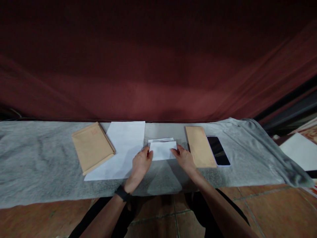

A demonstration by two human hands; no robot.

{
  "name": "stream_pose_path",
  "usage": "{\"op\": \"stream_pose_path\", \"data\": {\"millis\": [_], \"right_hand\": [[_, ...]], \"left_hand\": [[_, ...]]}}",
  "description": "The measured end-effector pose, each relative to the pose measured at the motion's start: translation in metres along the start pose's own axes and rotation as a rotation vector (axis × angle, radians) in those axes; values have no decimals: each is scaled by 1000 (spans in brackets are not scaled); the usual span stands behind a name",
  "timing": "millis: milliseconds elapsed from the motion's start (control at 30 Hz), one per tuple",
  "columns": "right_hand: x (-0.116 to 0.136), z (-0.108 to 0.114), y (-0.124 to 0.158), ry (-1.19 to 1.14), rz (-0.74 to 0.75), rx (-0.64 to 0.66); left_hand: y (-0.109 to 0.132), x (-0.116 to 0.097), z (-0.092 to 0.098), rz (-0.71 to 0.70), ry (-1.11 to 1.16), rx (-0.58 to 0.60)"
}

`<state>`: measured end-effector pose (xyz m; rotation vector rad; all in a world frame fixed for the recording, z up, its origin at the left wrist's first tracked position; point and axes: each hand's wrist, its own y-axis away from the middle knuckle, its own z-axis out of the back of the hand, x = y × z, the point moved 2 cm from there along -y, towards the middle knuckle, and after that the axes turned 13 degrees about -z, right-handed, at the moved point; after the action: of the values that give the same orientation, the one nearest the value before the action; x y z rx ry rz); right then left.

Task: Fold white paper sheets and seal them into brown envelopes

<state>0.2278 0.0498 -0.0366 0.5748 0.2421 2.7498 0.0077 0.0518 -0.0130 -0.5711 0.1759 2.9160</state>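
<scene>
A folded white sheet of paper [162, 151] lies between my hands in the middle of the grey cloth, a second layer showing behind its far edge. My left hand [142, 161] pinches its left end, and a dark band circles that wrist. At the other end, the thumb and fingers of my right hand [184, 158] are closed on the paper. Left of my hands are flat white sheets [123, 145], partly covered by a stack of brown envelopes [93, 147]. Just beyond my right hand rests another brown envelope [201, 145].
A phone [218, 150] with a dark screen lies right of the single envelope. The grey cloth [250, 155] covers a narrow surface, with a dark red curtain [158, 82] hanging behind. White paper [299, 150] is at the far right. Tiled floor [269, 205] shows below.
</scene>
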Motion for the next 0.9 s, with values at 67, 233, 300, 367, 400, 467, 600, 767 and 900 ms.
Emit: {"op": "stream_pose_path", "data": {"millis": [67,233,300,367,400,467,600,767,900], "right_hand": [[3,0,-2,56,-25,-5],[10,2,-5,120,-47,-14],[11,4,-6,121,-48,-18],[12,4,-6,130,-50,-20],[12,5,-5,142,-54,-21],[11,5,-3,168,-56,-20],[10,5,2,182,-35,-28],[9,3,4,216,-30,-69],[11,-2,5,238,-9,-126]], "left_hand": [[-3,-2,0,29,-35,16],[-9,-5,1,80,-51,13],[-10,-6,0,78,-48,14],[-11,-6,-1,68,-47,15],[-11,-6,-1,64,-50,16],[-10,-6,-3,64,-60,23],[-6,-5,-3,68,-82,36],[-5,-6,-2,69,-116,29],[-8,-7,-5,65,-141,5]]}}
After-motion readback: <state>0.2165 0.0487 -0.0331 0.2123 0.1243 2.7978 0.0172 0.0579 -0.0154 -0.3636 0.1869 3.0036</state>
